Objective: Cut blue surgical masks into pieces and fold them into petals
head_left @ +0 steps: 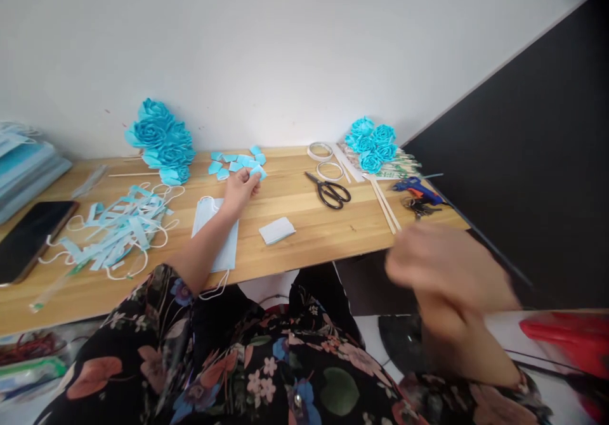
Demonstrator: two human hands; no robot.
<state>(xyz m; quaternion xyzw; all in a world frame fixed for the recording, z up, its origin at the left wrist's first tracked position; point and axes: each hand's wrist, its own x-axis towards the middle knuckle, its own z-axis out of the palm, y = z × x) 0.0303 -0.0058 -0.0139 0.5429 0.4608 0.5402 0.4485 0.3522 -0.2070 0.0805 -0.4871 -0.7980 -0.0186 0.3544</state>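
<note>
My left hand (240, 190) reaches across the tabletop with thumb and fingers pinched on a small blue petal piece (258, 171). Just beyond it, several cut blue petals (229, 158) lie scattered near the wall. Under my left forearm is a whole blue face mask (227, 245) with white ear loops. A folded pale blue mask piece (277, 230) rests right of that forearm. My right hand (450, 269) is raised off the table's front right edge, smeared by motion, so its fingers are unclear. Black-handled scissors (333, 193) lie between the hands.
On the left are cut mask strips and loops (126, 225), a phone (33, 238), stacked masks (28, 168) and blue paper roses (159, 136). On the right sit tape rolls (330, 171), wooden sticks (382, 203), more roses (371, 143), keys (419, 207) and a glue gun (419, 188).
</note>
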